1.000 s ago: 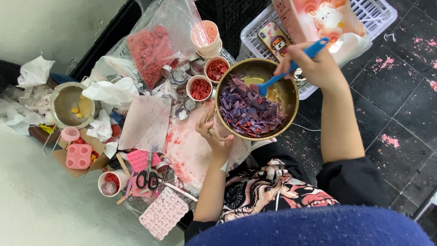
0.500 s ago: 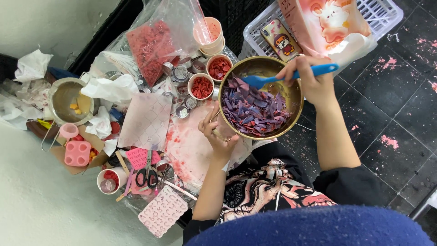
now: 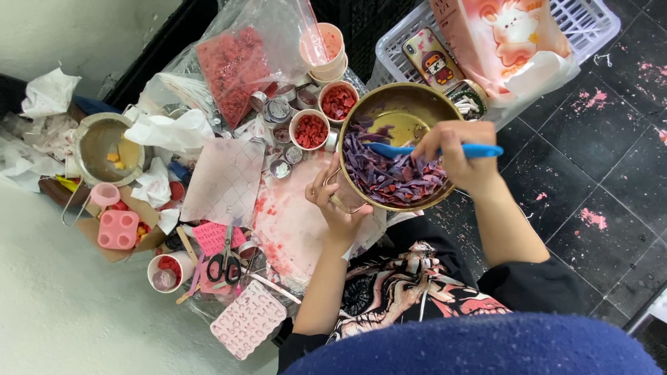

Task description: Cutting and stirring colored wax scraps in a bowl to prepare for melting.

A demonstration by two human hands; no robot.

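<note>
My left hand [image 3: 337, 205] grips the near-left rim of a brass-coloured metal bowl [image 3: 389, 104] and holds it above the floor. Purple flakes [image 3: 389, 177] fill the bowl's near half, and yellowish liquid shows on its far wall. My right hand [image 3: 455, 156] is closed on the handle of a blue spatula [image 3: 479, 150], whose blade lies across the purple flakes.
Left of the bowl are small cups of red flakes [image 3: 309, 130], a plastic bag of red flakes [image 3: 233, 66], stained paper, scissors [image 3: 226, 260], pink silicone moulds [image 3: 248, 319] and a small pot [image 3: 104, 146]. A white basket [image 3: 590, 21] with a phone and pink bag sits behind.
My right hand has swung the spatula from pointing up and right to lying level across the bowl, moving down towards the flakes. The left hand keeps its hold on the rim.
</note>
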